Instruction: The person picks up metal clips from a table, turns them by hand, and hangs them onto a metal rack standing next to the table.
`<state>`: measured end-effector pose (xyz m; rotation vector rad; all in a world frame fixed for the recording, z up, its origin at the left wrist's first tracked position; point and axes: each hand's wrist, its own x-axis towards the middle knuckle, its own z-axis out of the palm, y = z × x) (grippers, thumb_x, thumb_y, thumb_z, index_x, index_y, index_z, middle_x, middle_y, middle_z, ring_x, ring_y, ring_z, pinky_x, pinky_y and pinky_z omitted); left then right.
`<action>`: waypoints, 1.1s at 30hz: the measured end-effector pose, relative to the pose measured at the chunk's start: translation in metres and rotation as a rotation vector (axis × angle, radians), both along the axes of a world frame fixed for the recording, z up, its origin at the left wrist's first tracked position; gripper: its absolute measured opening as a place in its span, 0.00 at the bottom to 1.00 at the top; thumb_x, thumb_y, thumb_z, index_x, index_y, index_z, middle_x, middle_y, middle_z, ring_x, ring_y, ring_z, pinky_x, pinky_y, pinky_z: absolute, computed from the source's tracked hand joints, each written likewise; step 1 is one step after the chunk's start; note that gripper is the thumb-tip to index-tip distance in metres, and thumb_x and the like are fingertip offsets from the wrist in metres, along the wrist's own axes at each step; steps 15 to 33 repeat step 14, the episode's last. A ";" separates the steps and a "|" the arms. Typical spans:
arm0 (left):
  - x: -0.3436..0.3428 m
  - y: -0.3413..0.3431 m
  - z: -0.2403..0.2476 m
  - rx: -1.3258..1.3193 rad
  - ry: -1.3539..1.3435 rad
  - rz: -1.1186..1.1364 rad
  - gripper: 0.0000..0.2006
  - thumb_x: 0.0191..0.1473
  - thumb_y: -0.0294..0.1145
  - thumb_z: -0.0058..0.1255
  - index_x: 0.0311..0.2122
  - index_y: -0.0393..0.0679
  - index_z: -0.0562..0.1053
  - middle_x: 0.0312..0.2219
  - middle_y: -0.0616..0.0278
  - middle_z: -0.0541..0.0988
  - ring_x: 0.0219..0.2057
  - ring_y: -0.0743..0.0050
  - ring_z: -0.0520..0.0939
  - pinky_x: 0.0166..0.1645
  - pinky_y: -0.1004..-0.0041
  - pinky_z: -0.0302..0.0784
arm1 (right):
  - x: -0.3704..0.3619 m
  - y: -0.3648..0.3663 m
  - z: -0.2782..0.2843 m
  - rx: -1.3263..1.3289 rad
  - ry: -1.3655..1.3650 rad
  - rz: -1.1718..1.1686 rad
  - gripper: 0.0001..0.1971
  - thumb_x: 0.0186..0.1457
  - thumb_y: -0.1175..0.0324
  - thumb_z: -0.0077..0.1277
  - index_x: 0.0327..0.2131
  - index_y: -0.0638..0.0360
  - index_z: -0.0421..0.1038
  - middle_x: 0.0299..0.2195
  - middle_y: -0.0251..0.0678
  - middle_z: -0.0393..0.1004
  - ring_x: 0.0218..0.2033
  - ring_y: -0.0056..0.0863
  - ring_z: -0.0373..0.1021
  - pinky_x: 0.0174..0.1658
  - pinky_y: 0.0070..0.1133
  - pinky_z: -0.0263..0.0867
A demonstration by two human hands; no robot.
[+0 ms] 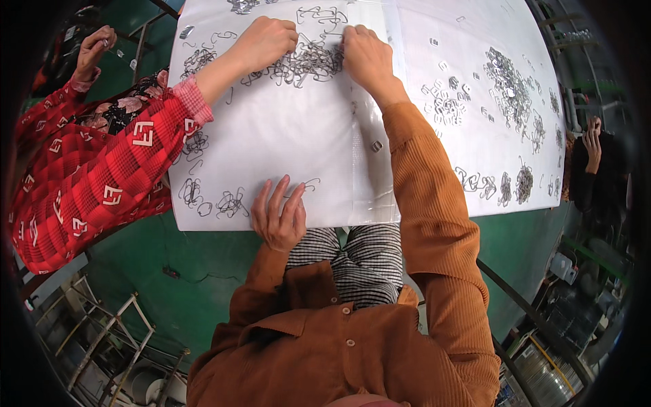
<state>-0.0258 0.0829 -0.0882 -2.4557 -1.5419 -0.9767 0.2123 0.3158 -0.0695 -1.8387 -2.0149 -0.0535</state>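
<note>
My left hand [278, 217] rests at the table's near edge with its fingers stretched and apart. Just right of its fingertips lies a single bent wire hook [312, 184]. My right hand [367, 60] reaches forward to the right side of a tangled heap of dark wire hooks [312, 66]. Its fingers are curled downward and closed; whatever they pinch is hidden. From the left, a co-worker in a red patterned sleeve [122, 156] has one hand [266, 42] at the same heap. That person's other hand [95, 51] is raised off the table, holding something small.
Smaller groups of wire hooks [230, 203] lie along the white table's [285, 136] left and near edges. Small metal buckles [447, 107] and darker heaps [508, 88] spread over the right half. Another person's hand [593, 144] shows at far right. A metal frame [115, 332] stands lower left.
</note>
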 end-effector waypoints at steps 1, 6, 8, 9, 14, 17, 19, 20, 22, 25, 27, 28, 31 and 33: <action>0.002 0.002 0.006 -0.047 -0.048 -0.002 0.13 0.49 0.29 0.51 0.42 0.48 0.79 0.48 0.60 0.76 0.52 0.53 0.71 0.55 0.61 0.67 | -0.002 -0.006 0.017 -0.004 0.002 0.048 0.09 0.46 0.76 0.51 0.35 0.62 0.72 0.30 0.42 0.75 0.33 0.40 0.74 0.34 0.33 0.69; 0.024 0.026 0.048 -0.170 -0.300 -0.101 0.13 0.48 0.22 0.52 0.41 0.42 0.78 0.43 0.58 0.77 0.47 0.56 0.74 0.51 0.62 0.69 | 0.035 -0.010 0.017 0.184 0.100 0.125 0.12 0.47 0.62 0.63 0.33 0.57 0.76 0.33 0.41 0.80 0.29 0.34 0.77 0.32 0.28 0.69; 0.038 0.032 0.048 -0.362 -0.467 -0.227 0.12 0.49 0.21 0.53 0.41 0.41 0.77 0.41 0.58 0.77 0.44 0.59 0.76 0.48 0.64 0.71 | 0.034 -0.033 0.034 0.158 0.147 0.124 0.05 0.50 0.71 0.55 0.32 0.57 0.76 0.30 0.39 0.77 0.29 0.39 0.74 0.33 0.29 0.69; 0.048 0.036 0.047 -0.455 -0.551 -0.298 0.12 0.49 0.21 0.53 0.41 0.41 0.77 0.40 0.58 0.78 0.42 0.60 0.77 0.47 0.65 0.72 | 0.036 -0.045 0.043 0.148 0.166 0.119 0.05 0.51 0.75 0.51 0.31 0.57 0.76 0.29 0.38 0.76 0.30 0.41 0.72 0.33 0.30 0.68; 0.116 0.066 0.037 -0.481 -0.365 -0.314 0.11 0.51 0.23 0.55 0.41 0.41 0.77 0.40 0.56 0.78 0.42 0.62 0.79 0.46 0.64 0.74 | 0.050 -0.137 0.061 -0.164 0.843 -0.188 0.04 0.47 0.69 0.58 0.28 0.56 0.79 0.34 0.41 0.80 0.35 0.25 0.77 0.42 0.24 0.70; 0.116 0.066 0.037 -0.481 -0.365 -0.314 0.11 0.51 0.23 0.55 0.41 0.41 0.77 0.40 0.56 0.78 0.42 0.62 0.79 0.46 0.64 0.74 | 0.050 -0.137 0.061 -0.164 0.843 -0.188 0.04 0.47 0.69 0.58 0.28 0.56 0.79 0.34 0.41 0.80 0.35 0.25 0.77 0.42 0.24 0.70; 0.116 0.066 0.037 -0.481 -0.365 -0.314 0.11 0.51 0.23 0.55 0.41 0.41 0.77 0.40 0.56 0.78 0.42 0.62 0.79 0.46 0.64 0.74 | 0.050 -0.137 0.061 -0.164 0.843 -0.188 0.04 0.47 0.69 0.58 0.28 0.56 0.79 0.34 0.41 0.80 0.35 0.25 0.77 0.42 0.24 0.70; 0.116 0.066 0.037 -0.481 -0.365 -0.314 0.11 0.51 0.23 0.55 0.41 0.41 0.77 0.40 0.56 0.78 0.42 0.62 0.79 0.46 0.64 0.74 | 0.050 -0.137 0.061 -0.164 0.843 -0.188 0.04 0.47 0.69 0.58 0.28 0.56 0.79 0.34 0.41 0.80 0.35 0.25 0.77 0.42 0.24 0.70; 0.116 0.066 0.037 -0.481 -0.365 -0.314 0.11 0.51 0.23 0.55 0.41 0.41 0.77 0.40 0.56 0.78 0.42 0.62 0.79 0.46 0.64 0.74 | 0.050 -0.137 0.061 -0.164 0.843 -0.188 0.04 0.47 0.69 0.58 0.28 0.56 0.79 0.34 0.41 0.80 0.35 0.25 0.77 0.42 0.24 0.70; 0.116 0.066 0.037 -0.481 -0.365 -0.314 0.11 0.51 0.23 0.55 0.41 0.41 0.77 0.40 0.56 0.78 0.42 0.62 0.79 0.46 0.64 0.74 | 0.050 -0.137 0.061 -0.164 0.843 -0.188 0.04 0.47 0.69 0.58 0.28 0.56 0.79 0.34 0.41 0.80 0.35 0.25 0.77 0.42 0.24 0.70; 0.116 0.066 0.037 -0.481 -0.365 -0.314 0.11 0.51 0.23 0.55 0.41 0.41 0.77 0.40 0.56 0.78 0.42 0.62 0.79 0.46 0.64 0.74 | 0.050 -0.137 0.061 -0.164 0.843 -0.188 0.04 0.47 0.69 0.58 0.28 0.56 0.79 0.34 0.41 0.80 0.35 0.25 0.77 0.42 0.24 0.70; 0.116 0.066 0.037 -0.481 -0.365 -0.314 0.11 0.51 0.23 0.55 0.41 0.41 0.77 0.40 0.56 0.78 0.42 0.62 0.79 0.46 0.64 0.74 | 0.050 -0.137 0.061 -0.164 0.843 -0.188 0.04 0.47 0.69 0.58 0.28 0.56 0.79 0.34 0.41 0.80 0.35 0.25 0.77 0.42 0.24 0.70; 0.116 0.066 0.037 -0.481 -0.365 -0.314 0.11 0.51 0.23 0.55 0.41 0.41 0.77 0.40 0.56 0.78 0.42 0.62 0.79 0.46 0.64 0.74 | 0.050 -0.137 0.061 -0.164 0.843 -0.188 0.04 0.47 0.69 0.58 0.28 0.56 0.79 0.34 0.41 0.80 0.35 0.25 0.77 0.42 0.24 0.70; 0.116 0.066 0.037 -0.481 -0.365 -0.314 0.11 0.51 0.23 0.55 0.41 0.41 0.77 0.40 0.56 0.78 0.42 0.62 0.79 0.46 0.64 0.74 | 0.050 -0.137 0.061 -0.164 0.843 -0.188 0.04 0.47 0.69 0.58 0.28 0.56 0.79 0.34 0.41 0.80 0.35 0.25 0.77 0.42 0.24 0.70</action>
